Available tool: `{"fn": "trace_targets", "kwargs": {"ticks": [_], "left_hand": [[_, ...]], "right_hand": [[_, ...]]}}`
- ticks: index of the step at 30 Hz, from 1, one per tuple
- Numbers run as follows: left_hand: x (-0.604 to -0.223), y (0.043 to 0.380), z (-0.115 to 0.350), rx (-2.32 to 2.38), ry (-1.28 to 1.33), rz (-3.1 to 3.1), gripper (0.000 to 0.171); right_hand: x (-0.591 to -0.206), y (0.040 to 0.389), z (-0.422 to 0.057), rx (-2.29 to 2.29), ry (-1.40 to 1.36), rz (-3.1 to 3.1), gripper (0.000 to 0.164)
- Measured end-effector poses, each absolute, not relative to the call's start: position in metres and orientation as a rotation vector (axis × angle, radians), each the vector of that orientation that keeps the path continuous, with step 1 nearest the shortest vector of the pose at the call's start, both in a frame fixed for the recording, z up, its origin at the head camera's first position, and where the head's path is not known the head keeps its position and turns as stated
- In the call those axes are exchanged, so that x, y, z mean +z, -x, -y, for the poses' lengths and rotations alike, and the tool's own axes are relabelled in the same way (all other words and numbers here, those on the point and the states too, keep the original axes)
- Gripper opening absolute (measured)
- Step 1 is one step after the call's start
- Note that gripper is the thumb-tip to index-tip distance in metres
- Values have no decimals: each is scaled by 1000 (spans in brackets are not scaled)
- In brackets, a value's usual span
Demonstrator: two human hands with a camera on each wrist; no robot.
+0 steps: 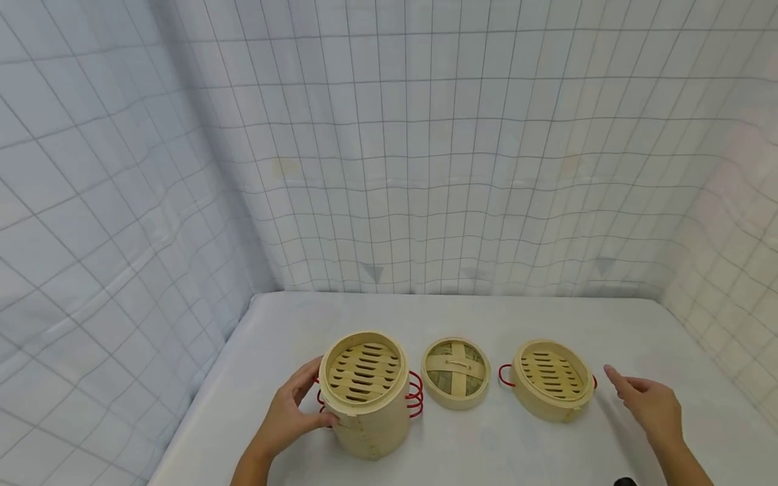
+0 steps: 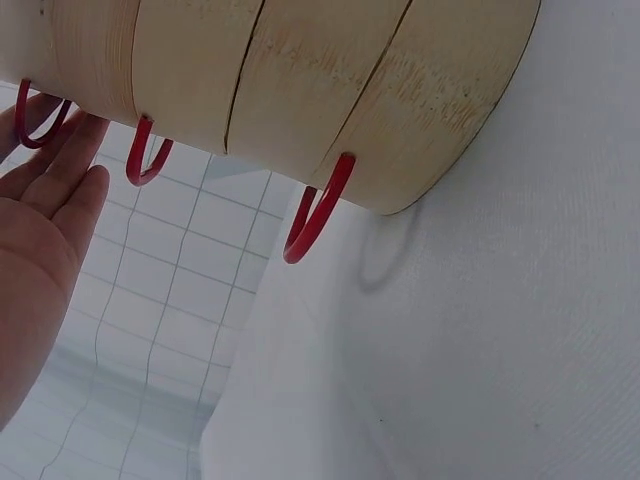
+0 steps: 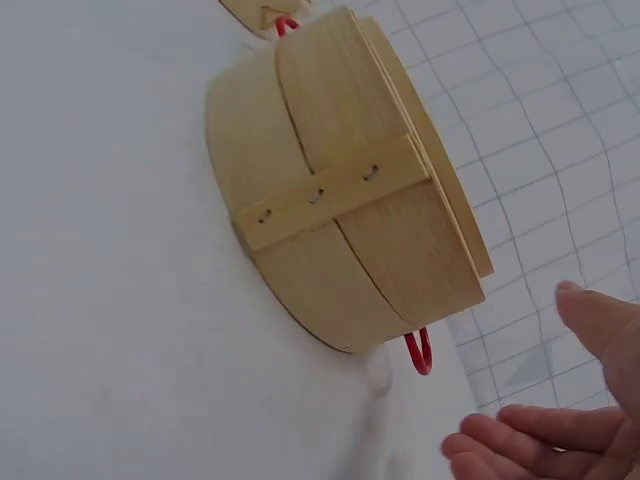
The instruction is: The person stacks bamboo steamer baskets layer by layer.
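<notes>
A tall stack of round bamboo steamer baskets point(image 1: 373, 432) stands at the left, slatted floor showing on top and red loop handles along its sides. My left hand point(image 1: 293, 412) rests against the stack's left side, thumb at the front and fingers toward the back; in the left wrist view its fingers lie nearly straight beside the red handles point(image 2: 320, 210). A single bamboo steamer basket point(image 1: 550, 398) sits at the right, its stapled seam showing in the right wrist view. My right hand point(image 1: 653, 405) hovers just right of it, holding nothing, thumb apart from the fingers.
Between the stack and the single basket lies a round woven bamboo lid point(image 1: 457, 385) with a small handle on top. A white-covered table point(image 1: 480, 452) bears everything. Grid-patterned white sheets point(image 1: 456, 155) hang behind and at both sides. A small black object point(image 1: 625, 481) shows at the bottom edge.
</notes>
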State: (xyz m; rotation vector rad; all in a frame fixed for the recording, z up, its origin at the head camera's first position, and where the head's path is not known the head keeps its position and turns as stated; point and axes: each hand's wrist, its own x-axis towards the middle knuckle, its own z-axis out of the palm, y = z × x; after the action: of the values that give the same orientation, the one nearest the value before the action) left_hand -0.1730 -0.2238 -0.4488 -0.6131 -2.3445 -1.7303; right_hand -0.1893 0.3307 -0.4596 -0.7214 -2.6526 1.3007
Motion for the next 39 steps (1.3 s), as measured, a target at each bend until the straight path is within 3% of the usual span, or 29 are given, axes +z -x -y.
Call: {"fn": "trace_targets", "kwargs": {"ticks": [5, 16, 22, 27, 29, 35, 39], "left_hand": [[-451, 172, 224, -1729, 591, 2379, 80], [-451, 174, 224, -1707, 691, 2343, 80], [-451, 174, 224, -1710, 692, 2336, 80], [-451, 175, 226, -1717, 678, 2337, 80], [-451, 175, 226, -1717, 677, 2334, 80], [-451, 176, 227, -1703, 688, 2330, 80], [-451, 175, 227, -1703, 695, 2314, 81]], "right_hand": [[-460, 207, -339, 1629, 640, 2837, 99], [-465, 222, -335, 1892, 682, 2785, 94], [-461, 222, -337, 2071, 674, 2707, 81], [-454, 221, -335, 2174, 657, 2667, 83], [-451, 221, -335, 2240, 644, 2643, 80], [-452, 219, -341, 2370, 613, 2653, 46], [-456, 213, -340, 2264, 594, 2721, 44]]}}
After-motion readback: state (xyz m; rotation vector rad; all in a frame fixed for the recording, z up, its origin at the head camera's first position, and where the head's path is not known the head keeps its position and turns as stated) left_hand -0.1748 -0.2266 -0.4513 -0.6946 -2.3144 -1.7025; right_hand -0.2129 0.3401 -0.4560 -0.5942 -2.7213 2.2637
